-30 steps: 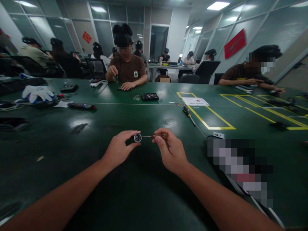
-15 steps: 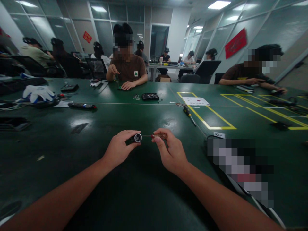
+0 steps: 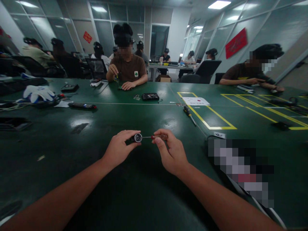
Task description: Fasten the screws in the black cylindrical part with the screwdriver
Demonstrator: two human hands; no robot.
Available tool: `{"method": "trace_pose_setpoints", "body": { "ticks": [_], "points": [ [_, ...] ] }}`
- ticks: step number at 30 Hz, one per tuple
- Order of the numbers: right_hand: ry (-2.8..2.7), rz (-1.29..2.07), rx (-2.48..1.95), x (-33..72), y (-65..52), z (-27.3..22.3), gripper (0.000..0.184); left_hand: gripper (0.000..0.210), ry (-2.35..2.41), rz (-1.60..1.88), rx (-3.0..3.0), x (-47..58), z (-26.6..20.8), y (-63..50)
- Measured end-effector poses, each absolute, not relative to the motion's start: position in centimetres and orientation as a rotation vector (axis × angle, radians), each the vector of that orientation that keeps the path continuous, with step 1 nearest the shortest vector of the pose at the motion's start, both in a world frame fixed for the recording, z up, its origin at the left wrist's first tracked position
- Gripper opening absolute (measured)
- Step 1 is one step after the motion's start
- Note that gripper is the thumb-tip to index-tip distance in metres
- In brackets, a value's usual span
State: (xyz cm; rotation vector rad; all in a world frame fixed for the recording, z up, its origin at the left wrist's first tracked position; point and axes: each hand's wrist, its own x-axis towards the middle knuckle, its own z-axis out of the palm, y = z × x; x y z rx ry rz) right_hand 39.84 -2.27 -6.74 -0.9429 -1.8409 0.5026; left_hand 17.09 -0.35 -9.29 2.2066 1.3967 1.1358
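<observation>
My left hand (image 3: 119, 147) is closed around a short dark cylinder (image 3: 138, 138) with a silver ring at the end facing me. What fills the cylinder's inside is too small to make out. Between the thumb and fingers of my right hand (image 3: 171, 150) is a small screwdriver (image 3: 159, 137) with a clear reddish handle. Its thin shaft points left and its tip meets the right side of the cylinder's rim. Both hands are held over the green table (image 3: 144, 199), near its middle.
Beyond my hands lie a black-and-yellow screwdriver (image 3: 189, 115), a black open case (image 3: 150, 96) and a white sheet (image 3: 196, 101). A dark pen-shaped tool (image 3: 82, 106) and white gloves (image 3: 38, 93) are at left. A blurred-out object (image 3: 240, 173) lies at right. Co-workers sit across the table.
Nearly nothing differs. Both hands keep their hold, with the screwdriver still against the cylinder, and the view has shifted very slightly.
</observation>
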Motion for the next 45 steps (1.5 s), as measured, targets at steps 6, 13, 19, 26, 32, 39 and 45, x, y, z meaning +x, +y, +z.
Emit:
{"method": "trace_pose_setpoints", "body": {
  "ticks": [6, 13, 19, 26, 32, 39, 45],
  "points": [
    [-1.876, 0.508, -0.974, 39.93, -2.11, -6.8, 0.016, 0.038, 1.404, 1.131, 2.208, 17.13, -9.21, -0.36],
    [-1.889, 0.493, -0.971, 39.92, -2.16, -6.9, 0.016, 0.037, 1.376, 1.134, 2.228, 17.15, -9.32, -0.31],
    [-1.872, 0.486, -0.968, 40.0, -2.15, -6.89, 0.015, 0.038, 1.378, 1.111, 2.231, 17.23, -9.19, -0.34],
    [-1.881, 0.451, -0.982, 39.99, -2.08, -6.79, 0.015, 0.038, 1.374, 1.132, 2.223, 17.02, -9.27, -0.32],
    [-1.907, 0.48, -0.956, 40.05, -2.31, -6.67, 0.015, 0.038, 1.387, 1.136, 2.219, 17.09, -9.32, -0.31],
    [-1.882, 0.461, -0.97, 40.0, -2.2, -6.65, 0.016, 0.039, 1.39, 1.137, 2.231, 17.21, -9.06, -0.32],
    [-1.885, 0.482, -0.963, 40.12, -2.2, -6.82, 0.016, 0.039, 1.4, 1.128, 2.222, 17.17, -9.02, -0.45]
  ]
}}
